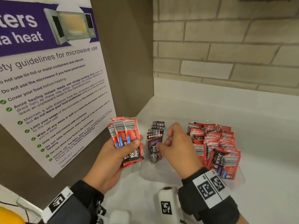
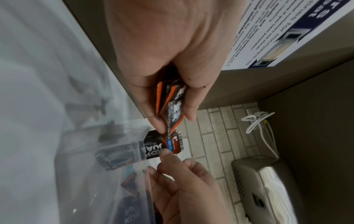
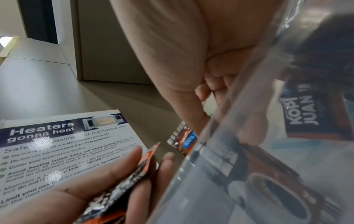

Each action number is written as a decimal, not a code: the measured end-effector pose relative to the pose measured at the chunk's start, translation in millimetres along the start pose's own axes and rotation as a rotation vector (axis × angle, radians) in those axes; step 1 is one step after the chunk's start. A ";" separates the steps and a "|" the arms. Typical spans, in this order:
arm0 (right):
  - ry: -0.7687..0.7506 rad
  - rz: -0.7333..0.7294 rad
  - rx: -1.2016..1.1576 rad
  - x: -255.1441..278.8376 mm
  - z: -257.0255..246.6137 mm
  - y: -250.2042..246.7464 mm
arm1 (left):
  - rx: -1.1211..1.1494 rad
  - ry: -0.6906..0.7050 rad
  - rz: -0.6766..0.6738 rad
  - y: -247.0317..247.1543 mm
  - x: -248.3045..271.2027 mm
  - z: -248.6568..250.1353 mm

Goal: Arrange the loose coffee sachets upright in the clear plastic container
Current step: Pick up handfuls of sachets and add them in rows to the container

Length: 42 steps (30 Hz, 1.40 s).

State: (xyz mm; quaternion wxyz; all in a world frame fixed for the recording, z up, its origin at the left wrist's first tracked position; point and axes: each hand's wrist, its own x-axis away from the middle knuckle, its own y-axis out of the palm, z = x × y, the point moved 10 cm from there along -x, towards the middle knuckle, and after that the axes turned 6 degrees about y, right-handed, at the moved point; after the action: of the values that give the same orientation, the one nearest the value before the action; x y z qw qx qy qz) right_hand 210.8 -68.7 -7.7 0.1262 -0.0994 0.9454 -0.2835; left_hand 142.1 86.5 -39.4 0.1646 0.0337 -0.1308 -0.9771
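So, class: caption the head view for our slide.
Left hand grips a sachet bundle; right hand sets sachets upright in the container.

The clear plastic container [image 1: 239,178] sits on the counter [image 1: 267,135], a brick wall [image 1: 226,46] behind it and a microwave poster [image 1: 48,88] to its left. Inside, a few sachets [image 1: 155,139] stand at the left end, the packed sachet rows [image 1: 215,146] at the right. The left hand [image 1: 113,156] holds a sachet bundle [image 1: 127,138] left of the container; the right hand [image 1: 176,147] is between the two groups.
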 end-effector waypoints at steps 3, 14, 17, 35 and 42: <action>-0.003 -0.015 0.015 0.4 -0.1 3.1 | 0.004 -0.014 -0.022 8.7 -1.1 -1.8; -0.008 -0.095 0.035 3.3 -7.2 -1.7 | 0.016 0.034 0.018 2.9 -4.6 8.8; -0.014 -0.084 0.035 3.0 -10.0 -6.0 | 0.021 0.049 0.003 3.7 -6.2 14.2; 0.012 -0.206 -0.555 14.1 -38.3 2.9 | 0.051 0.122 -0.077 36.9 1.3 33.5; -0.331 -0.046 -0.138 28.1 -71.1 -6.7 | 0.060 0.152 0.004 30.0 -2.9 40.6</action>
State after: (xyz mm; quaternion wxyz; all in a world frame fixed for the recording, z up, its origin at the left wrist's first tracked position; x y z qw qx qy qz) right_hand 164.0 -45.1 48.4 0.2666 -0.1747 0.9264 -0.2004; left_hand 149.8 70.1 7.8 0.1748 0.1124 -0.1473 -0.9670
